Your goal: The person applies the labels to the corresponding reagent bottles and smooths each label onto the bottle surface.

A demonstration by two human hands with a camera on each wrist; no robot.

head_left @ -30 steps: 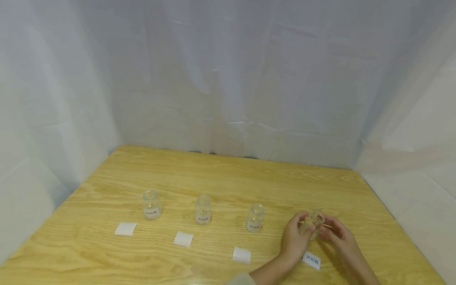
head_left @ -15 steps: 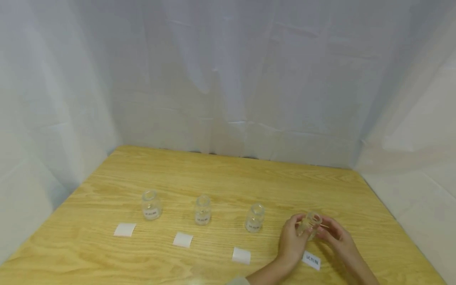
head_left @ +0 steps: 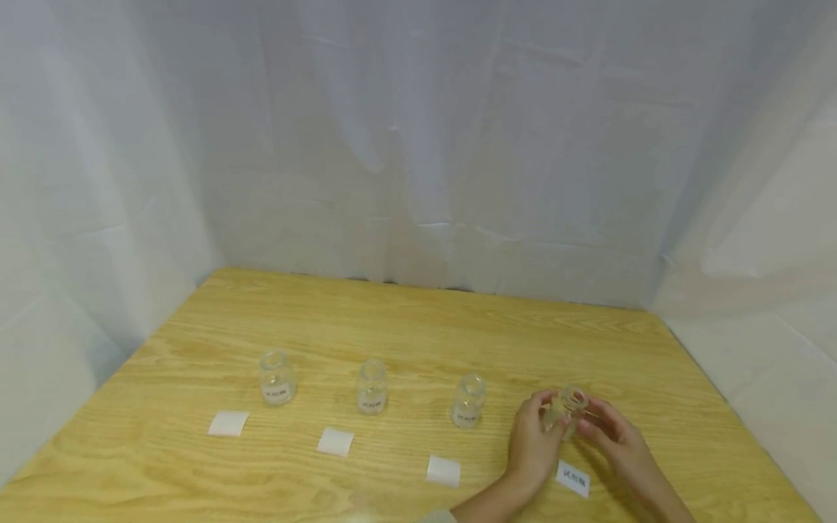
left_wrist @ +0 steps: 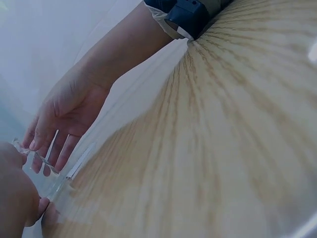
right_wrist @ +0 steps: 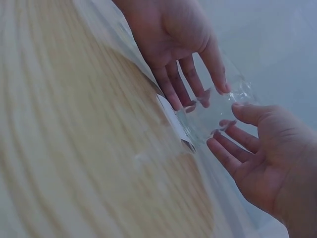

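Over at the right of the table, my left hand (head_left: 531, 439) and right hand (head_left: 617, 439) hold a small clear glass bottle (head_left: 574, 398) between them, mouth up. In the right wrist view, the left hand's fingers (right_wrist: 190, 82) curve about one side of the glass. Thumb and fingers of the right hand (right_wrist: 277, 153) grip the other side. A white label (head_left: 572, 479) printed with dark characters lies on the table just in front of the bottle. The hands hide much of the bottle's body, so whether its base touches the wood cannot be told.
To the left stand three more glass bottles (head_left: 467, 401) (head_left: 372, 387) (head_left: 277, 378), each bearing a printed label. Three plain white paper pieces (head_left: 443, 471) (head_left: 336, 442) (head_left: 227, 423) lie in front of them. White sheeting (head_left: 418, 145) surrounds the wooden table (head_left: 418, 319).
Both hands keep hold of the bottle, which has shifted slightly to the left and turned a little. The other bottles, papers and printed label stay where they were.
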